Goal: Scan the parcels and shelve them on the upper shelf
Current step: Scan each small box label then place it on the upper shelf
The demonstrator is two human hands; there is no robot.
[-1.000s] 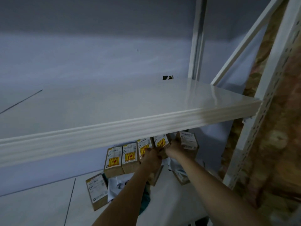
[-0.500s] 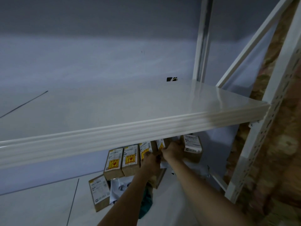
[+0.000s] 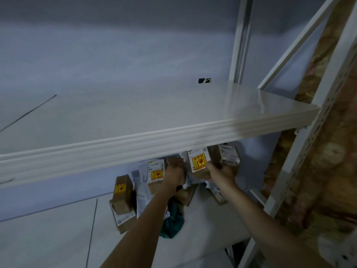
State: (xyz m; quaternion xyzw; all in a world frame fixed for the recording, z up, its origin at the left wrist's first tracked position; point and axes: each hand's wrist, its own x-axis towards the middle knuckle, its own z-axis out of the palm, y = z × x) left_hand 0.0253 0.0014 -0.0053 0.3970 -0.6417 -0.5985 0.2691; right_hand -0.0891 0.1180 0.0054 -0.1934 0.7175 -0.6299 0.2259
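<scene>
Head view: right hand (image 3: 222, 174) has its fingers wrapped round an upright box (image 3: 199, 164) on the lower shelf (image 3: 202, 225); left hand (image 3: 174, 172) clutches a neighbouring parcel (image 3: 155, 174). The bare upper shelf (image 3: 135, 113) lies directly above both.

Glossy smooth shelf (image 3: 135, 113); matt cardboard parcels (image 3: 199, 165).

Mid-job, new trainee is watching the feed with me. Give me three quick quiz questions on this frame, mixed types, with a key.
1. True or false: the upper shelf already holds a row of parcels.
2. Which hand has its grip on the parcel with the yellow sticker: A left hand, B right hand?
3. Fill in: the teal cloth lies on the ______ shelf.

Key: 1 false, no parcels show on it. 2 B. 3 lower.
</scene>
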